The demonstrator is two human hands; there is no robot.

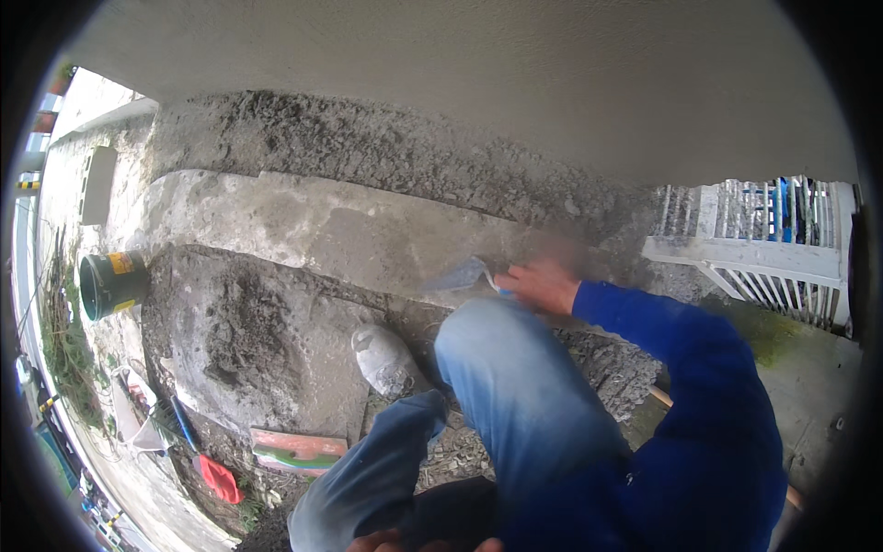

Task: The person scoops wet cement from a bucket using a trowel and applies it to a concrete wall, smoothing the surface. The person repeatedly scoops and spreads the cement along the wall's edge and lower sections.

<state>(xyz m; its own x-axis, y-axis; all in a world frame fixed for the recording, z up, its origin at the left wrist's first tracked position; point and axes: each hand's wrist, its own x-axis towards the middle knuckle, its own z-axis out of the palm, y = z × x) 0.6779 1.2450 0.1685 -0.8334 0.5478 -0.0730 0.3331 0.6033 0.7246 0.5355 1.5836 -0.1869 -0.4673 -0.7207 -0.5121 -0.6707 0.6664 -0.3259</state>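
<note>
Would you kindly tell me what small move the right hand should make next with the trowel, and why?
I'd probably turn the trowel toward the rough grey rubble and skim some up: the right hand grips it, its blade shows no heap, and the rubble lies along the wall, just beyond the long slab.

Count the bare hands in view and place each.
2: the right hand holds a trowel right of centre; the left hand shows only partly, at the bottom edge.
</note>
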